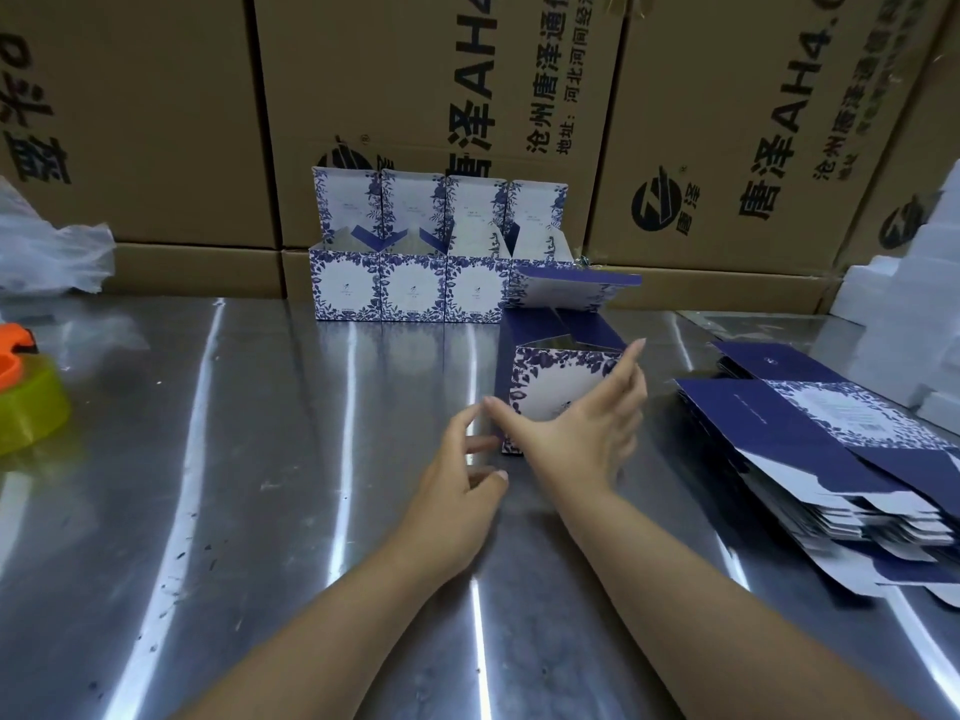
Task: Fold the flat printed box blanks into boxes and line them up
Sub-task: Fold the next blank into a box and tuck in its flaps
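A folded box (558, 387) with a blue flower print stood on the shiny metal tabletop (260, 459), a little toward 1 o'clock from the middle of the view, its top open and a dark blue flap rising behind it. The right hand (582, 423) lay against the front face of this box with the fingers spread wide apart, the thumb pointing to 9 o'clock along the lower left corner and the fingertips reaching the upper right edge; it pressed the box but did not close around it. The left hand (457, 485) was just beside the box at its lower left corner, fingers loosely curled and apart, and I cannot tell if the fingertips really touched the cardboard. At 12 o'clock, farther back, a row of boxes (410, 288) stood side by side with the lids up, touching each other, and the one at the right end (566, 288) had its front flap hanging open and tilted. At 3 o'clock a pile of flat blanks (831, 459) lay on the tabletop, well apart from the hands. At 9 o'clock there was a yellow-green roll of tape with an orange part (26, 402), and above it some clear plastic wrap (52, 257). Big brown cartons (415, 96) with black printed letters filled the background.
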